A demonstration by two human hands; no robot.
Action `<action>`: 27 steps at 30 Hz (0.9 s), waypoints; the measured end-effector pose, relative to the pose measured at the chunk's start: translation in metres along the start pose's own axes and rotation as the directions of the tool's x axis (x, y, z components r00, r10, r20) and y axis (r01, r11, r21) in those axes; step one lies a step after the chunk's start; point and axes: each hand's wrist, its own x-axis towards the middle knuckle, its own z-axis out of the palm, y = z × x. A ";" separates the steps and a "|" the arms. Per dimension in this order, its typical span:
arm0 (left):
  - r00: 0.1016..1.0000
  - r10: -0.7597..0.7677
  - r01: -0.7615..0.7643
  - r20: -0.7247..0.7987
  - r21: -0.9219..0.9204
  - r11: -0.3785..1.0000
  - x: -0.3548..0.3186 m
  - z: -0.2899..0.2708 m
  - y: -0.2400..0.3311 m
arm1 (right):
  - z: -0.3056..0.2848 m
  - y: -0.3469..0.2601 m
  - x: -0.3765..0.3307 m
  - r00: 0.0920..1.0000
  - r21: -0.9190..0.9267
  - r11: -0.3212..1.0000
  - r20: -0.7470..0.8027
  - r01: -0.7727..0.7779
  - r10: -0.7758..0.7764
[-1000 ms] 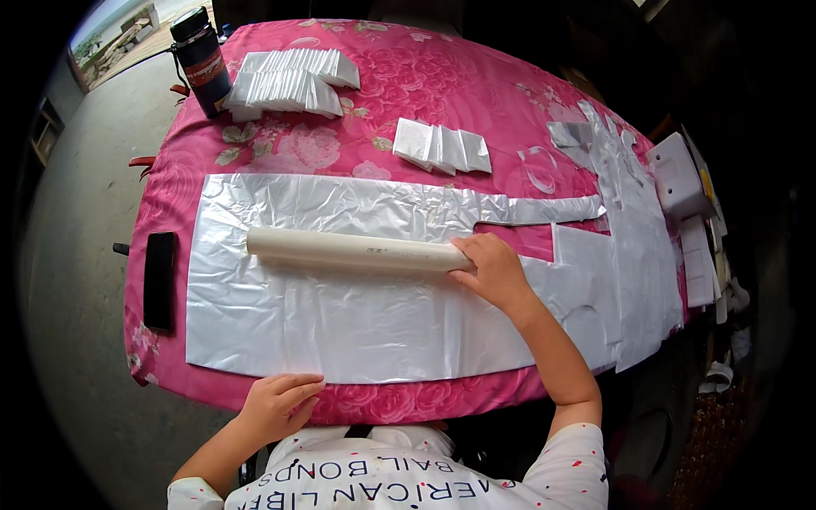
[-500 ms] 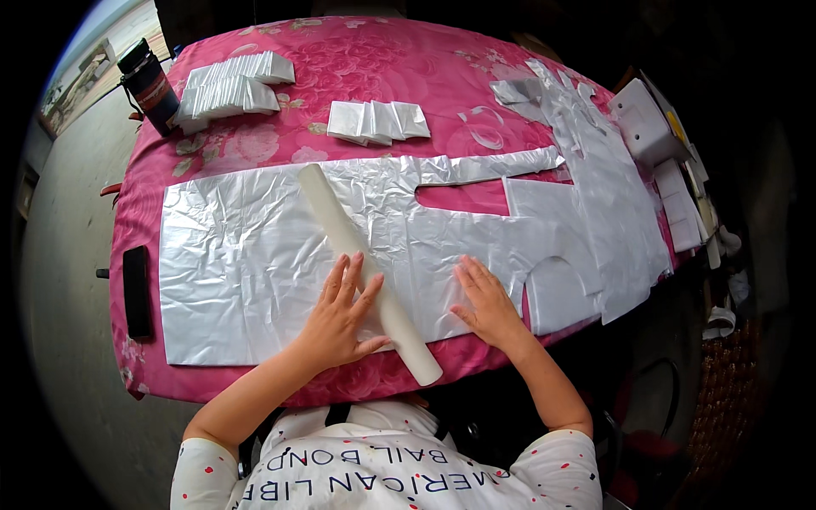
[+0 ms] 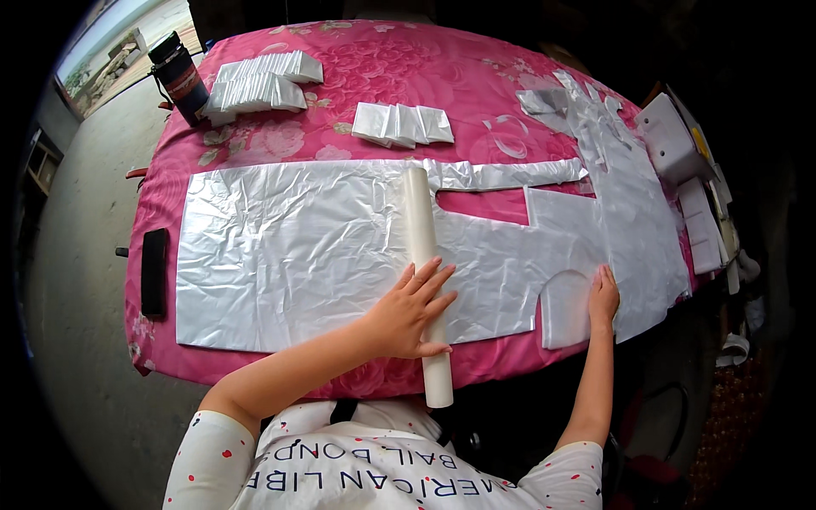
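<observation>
A stack of shiny white plastic film, shaped like vest bags, lies flat and wrinkled across the table. Across its middle runs a cream-coloured roller tube, nearly upright in the picture, its near end past the table edge. My left hand lies on the tube's lower half with fingers spread, not wrapped round it. At the right, my right hand touches the film beside a rounded cut-out flap. Its fingers are stretched and close together; the thumb is hard to make out.
Folded white plastic bundles and a smaller folded pile sit at the back of the pink floral tablecloth. A dark bottle stands at the far left, a black bar at the left edge. White boxes line the right.
The roller tube has shifted right and turned closer to upright, with my left hand on it. My right hand has moved right, from the middle of the film to the flap.
</observation>
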 end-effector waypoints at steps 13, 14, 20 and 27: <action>0.964 -0.194 0.049 -0.182 -0.593 0.803 0.000 -0.014 0.023 | -0.062 -0.211 -0.072 0.982 0.879 0.476 0.111 -0.025 -0.154; 0.919 -0.383 0.142 -0.091 -0.831 0.538 0.002 -0.018 0.033 | -0.069 -0.234 -0.088 0.955 0.835 0.549 0.141 0.026 -0.260; 0.701 -0.654 0.358 0.285 -0.933 -0.023 -0.029 -0.038 -0.001 | -0.085 -0.302 -0.144 0.715 0.873 0.382 0.057 0.302 -0.697; 0.427 -0.854 0.561 0.296 -0.828 -0.007 -0.170 -0.108 -0.092 | -0.102 -0.279 -0.169 0.899 0.373 0.867 0.154 0.332 -0.411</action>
